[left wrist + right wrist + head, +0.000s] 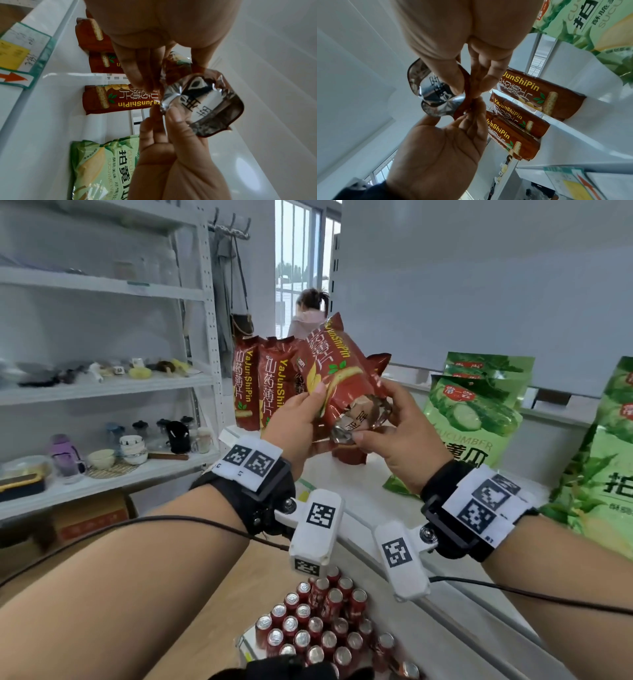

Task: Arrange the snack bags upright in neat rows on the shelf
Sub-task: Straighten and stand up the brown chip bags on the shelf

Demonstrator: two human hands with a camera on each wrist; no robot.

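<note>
I hold a red-brown snack bag (337, 371) tilted above the white shelf (346, 487). My left hand (308, 405) grips its left side, thumb on the front. My right hand (375, 414) pinches the bag's crumpled silvery bottom (202, 100), also visible in the right wrist view (433, 94). Two matching bags (246, 385) (274, 386) stand upright at the shelf's left end, with another (349, 455) partly hidden under the held bag. In the right wrist view three of these bags (522, 119) stand in a row. Green cucumber bags (476, 412) (603, 460) stand to the right.
A white rack (102, 392) with cups, bowls and small items stands at left, a cardboard box (89, 518) under it. Several red drink cans (318, 621) sit below the shelf. A person (308, 316) is far behind. Price labels (22, 56) line the shelf's front edge.
</note>
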